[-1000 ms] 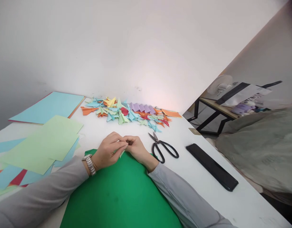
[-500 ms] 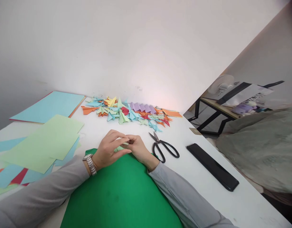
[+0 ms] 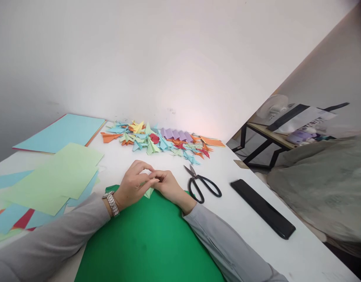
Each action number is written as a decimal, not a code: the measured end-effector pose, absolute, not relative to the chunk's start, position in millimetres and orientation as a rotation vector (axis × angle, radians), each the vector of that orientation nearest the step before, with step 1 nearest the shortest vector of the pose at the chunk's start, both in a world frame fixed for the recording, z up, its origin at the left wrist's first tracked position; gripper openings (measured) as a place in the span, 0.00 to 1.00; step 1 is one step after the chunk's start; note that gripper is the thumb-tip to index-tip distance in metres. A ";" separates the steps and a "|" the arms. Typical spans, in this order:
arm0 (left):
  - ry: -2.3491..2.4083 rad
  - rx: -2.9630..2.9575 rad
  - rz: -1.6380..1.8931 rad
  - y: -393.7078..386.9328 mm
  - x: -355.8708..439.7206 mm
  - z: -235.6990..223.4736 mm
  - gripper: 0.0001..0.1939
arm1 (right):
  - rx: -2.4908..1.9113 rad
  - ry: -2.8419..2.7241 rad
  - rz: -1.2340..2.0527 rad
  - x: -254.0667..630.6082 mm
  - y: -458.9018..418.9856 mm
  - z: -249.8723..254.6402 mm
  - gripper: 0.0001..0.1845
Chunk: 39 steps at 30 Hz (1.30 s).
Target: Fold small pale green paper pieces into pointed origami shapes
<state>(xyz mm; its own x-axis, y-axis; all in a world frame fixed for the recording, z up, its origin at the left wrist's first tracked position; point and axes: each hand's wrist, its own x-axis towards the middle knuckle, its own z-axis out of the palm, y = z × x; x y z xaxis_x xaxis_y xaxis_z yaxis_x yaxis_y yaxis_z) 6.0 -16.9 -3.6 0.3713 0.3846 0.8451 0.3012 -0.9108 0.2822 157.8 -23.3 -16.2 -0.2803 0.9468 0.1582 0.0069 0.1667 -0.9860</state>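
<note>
A small folded piece of light green paper is pinched between both hands above a dark green sheet. My left hand, with a metal watch at its wrist, has its thumb and fingers closed on the paper's left side. My right hand grips it from the right, fingertips meeting those of the left. Most of the paper is hidden behind the fingers; a creased, pointed end shows below them. Black-handled scissors lie with blades parted just right of my right hand.
Behind my hands lies a pile of colourful folded paper pieces. Light green sheets overlap others at left, below a light blue sheet stack. A long black case is at right. Grey-green fabric hangs past the table edge.
The fingers have closed in and shifted slightly, and the light green paper has turned so that its pointed end now shows below them. Other things stay in place.
</note>
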 end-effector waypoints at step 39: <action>0.975 1.300 1.158 -7.2 8.6 4.1 0.14 | -0.908 -1.069 1.425 161.6 -16.4 -16.2 0.09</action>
